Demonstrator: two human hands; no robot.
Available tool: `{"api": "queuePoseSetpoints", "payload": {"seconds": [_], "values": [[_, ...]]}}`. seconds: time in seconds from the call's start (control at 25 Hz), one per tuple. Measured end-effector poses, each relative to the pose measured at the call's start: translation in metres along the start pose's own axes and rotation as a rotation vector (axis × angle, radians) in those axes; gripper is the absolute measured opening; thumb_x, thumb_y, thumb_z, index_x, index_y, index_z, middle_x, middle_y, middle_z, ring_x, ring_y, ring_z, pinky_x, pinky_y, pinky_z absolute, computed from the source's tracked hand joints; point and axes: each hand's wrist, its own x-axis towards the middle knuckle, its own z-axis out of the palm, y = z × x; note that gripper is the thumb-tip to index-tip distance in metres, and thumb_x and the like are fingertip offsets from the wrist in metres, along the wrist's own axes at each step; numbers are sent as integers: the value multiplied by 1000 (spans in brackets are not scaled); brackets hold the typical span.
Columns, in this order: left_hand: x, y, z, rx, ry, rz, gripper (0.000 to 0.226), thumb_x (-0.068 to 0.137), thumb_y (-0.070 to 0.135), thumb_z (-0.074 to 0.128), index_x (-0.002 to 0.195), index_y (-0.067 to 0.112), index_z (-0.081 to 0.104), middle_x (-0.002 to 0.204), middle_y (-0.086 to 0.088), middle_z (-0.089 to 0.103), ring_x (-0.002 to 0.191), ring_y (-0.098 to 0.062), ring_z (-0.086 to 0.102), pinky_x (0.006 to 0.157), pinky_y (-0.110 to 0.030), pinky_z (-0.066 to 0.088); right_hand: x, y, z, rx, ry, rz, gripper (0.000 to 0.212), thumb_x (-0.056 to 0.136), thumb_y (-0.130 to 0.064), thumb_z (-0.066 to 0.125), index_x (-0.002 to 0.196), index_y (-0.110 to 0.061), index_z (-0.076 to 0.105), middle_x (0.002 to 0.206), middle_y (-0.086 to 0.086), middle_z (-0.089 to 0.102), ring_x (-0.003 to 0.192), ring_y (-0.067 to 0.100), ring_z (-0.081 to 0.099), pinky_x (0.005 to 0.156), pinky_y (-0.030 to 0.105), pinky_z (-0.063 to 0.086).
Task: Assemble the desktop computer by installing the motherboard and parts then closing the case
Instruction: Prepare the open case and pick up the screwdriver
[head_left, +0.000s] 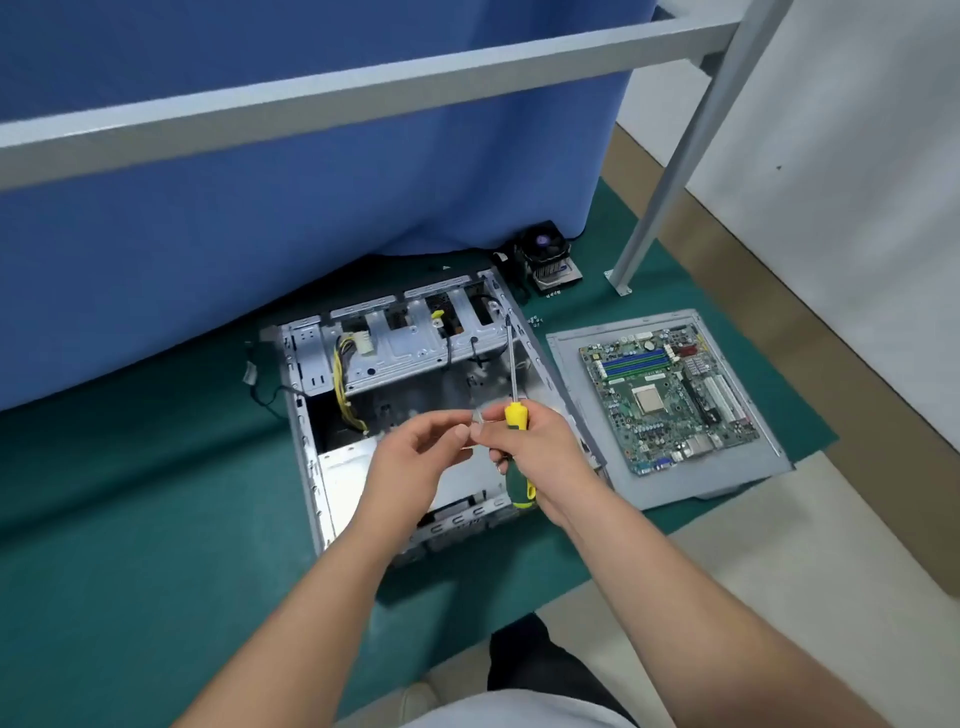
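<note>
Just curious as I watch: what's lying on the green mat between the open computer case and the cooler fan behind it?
In the head view, small loose screws lie on the green mat between the open case and the cooler fan.

I see both forearms extended forward, hands meeting; my right hand (540, 447) grips a screwdriver (516, 410), my left hand (415, 457) has fingers curled, thumb toward fingertips.

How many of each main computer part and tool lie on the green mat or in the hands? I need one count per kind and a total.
Computer case: 1
Motherboard: 1
Side panel: 1
Cooler fan: 1
Screwdriver, held in the right hand: 1
Total: 5
</note>
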Motion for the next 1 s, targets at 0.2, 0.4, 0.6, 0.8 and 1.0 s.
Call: {"api": "queuePoseSetpoints", "payload": {"seconds": [0.2,0.4,0.6,0.8,1.0], "values": [[-51,-14,-37,-199,-137,-75,21,82,22,81,101,13,79,109,-16,76,103,-31,74,89,-30,59,-50,16,20,11,-96,66,36,71,-15,89,99,-11,68,69,0,65,54,11,54,50,26,47],[-78,-24,-62,-248,-275,-200,32,74,19,87,100,2,76,115,-26,72,108,-37,72,89,-31,59,-84,36,31,-64,-131,91,30,74,-11,88,97,-12,69,76,7,68,54,10,53,51,24,47],[-92,-30,-71,-397,-302,-338,14,83,8,78,96,2,75,112,-25,73,108,-34,72,88,-29,59,-98,44,40,-75,-176,74,27,75,-12,88,94,-11,70,79,10,69,57,12,54,54,25,48],[-81,-20,-55,-651,51,-268,18,89,14,73,104,6,68,115,-13,74,115,-29,70,98,-38,58,-99,50,44,-89,-266,172,43,73,-6,73,115,-8,65,97,13,76,69,14,61,67,28,52],[-70,-16,-42,-843,256,-280,8,98,10,66,106,9,64,118,-13,75,111,-30,73,94,-45,59,-99,60,36,-310,-397,154,20,89,-2,69,108,-4,64,101,13,78,80,18,67,80,32,56]]}}
